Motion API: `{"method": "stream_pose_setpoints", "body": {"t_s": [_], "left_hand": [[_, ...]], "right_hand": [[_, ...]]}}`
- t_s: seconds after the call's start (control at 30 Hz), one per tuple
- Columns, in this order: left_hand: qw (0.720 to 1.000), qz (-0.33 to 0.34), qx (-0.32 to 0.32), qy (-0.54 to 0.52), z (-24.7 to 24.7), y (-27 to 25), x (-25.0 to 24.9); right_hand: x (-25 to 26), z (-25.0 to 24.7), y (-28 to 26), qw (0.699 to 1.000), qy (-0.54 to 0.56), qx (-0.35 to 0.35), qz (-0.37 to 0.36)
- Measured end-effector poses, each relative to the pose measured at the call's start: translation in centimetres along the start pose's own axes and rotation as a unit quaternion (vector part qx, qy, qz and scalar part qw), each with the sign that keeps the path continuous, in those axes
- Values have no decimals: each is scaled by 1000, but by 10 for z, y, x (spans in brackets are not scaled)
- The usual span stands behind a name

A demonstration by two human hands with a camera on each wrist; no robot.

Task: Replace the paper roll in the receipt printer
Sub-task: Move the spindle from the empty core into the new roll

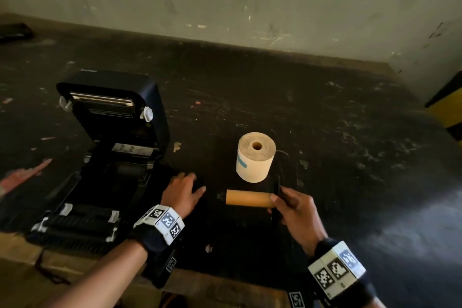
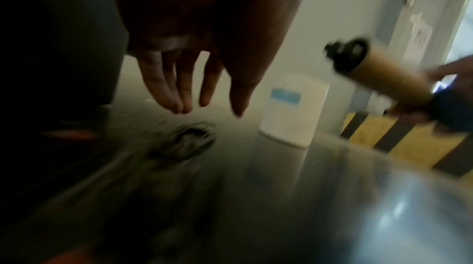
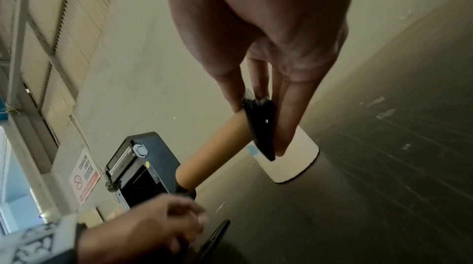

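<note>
We hold the bare cardboard core [image 1: 247, 198] in our right hand [image 1: 295, 212], fingers pinching its right end where a black flange [image 3: 261, 124] sits; the core lies level above the dark table [image 1: 325, 117], its black spindle tip pointing toward nine o'clock. Our left hand [image 1: 181, 192] hovers with fingers straight and spread, holding nothing, just beside the printer [image 1: 105, 152] (its lid stands tipped up and open, the paper bay dark inside). The printer sits at about nine o'clock from the core. The fresh paper roll [image 1: 255, 157] stands upright on end at twelve o'clock from the core, near it but apart, a blue sticker on its side.
</note>
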State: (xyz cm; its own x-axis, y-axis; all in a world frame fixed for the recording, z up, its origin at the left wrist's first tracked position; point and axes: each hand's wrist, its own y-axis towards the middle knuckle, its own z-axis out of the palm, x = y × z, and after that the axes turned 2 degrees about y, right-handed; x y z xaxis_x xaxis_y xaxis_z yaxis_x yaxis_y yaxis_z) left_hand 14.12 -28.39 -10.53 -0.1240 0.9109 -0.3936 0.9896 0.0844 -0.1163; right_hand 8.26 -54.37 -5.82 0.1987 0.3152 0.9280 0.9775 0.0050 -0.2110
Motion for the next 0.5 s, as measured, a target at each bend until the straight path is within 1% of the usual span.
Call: {"method": "stream_pose_setpoints", "body": {"t_s": [0.03, 0.07, 0.1, 0.13, 0.17, 0.2, 0.23, 0.33, 0.43, 0.5], "left_hand": [[996, 25, -19, -81, -4, -2, -8], [984, 41, -10, -174, -10, -5, -17], [966, 57, 36, -251, -16, -9, -27], [946, 72, 100, -298, -21, -13, -36], [932, 88, 159, -313, -23, -17, -43], [925, 105, 198, -308, -24, -20, -48], [920, 120, 216, -305, -25, -23, -52], [914, 139, 213, -317, -29, -24, -58], [912, 123, 189, -344, -37, -16, -55], [914, 93, 167, -359, -40, -5, -45]], "right_hand": [[0, -1, 0, 1000, 2, -1, -1], [-1, -1, 1, 1000, 4, 0, 1], [-1, -2, 1, 1000, 5, 0, 2], [-1, -1, 2, 1000, 8, 2, 1], [0, -1, 2, 1000, 12, 5, 2], [0, -3, 1, 1000, 19, 7, 5], [-1, -5, 0, 1000, 26, 10, 10], [-7, -19, -4, 999, 45, -1, 16], [-23, -46, -4, 994, 73, -81, 9], [-36, -65, 0, 989, 68, -129, 4]]}}
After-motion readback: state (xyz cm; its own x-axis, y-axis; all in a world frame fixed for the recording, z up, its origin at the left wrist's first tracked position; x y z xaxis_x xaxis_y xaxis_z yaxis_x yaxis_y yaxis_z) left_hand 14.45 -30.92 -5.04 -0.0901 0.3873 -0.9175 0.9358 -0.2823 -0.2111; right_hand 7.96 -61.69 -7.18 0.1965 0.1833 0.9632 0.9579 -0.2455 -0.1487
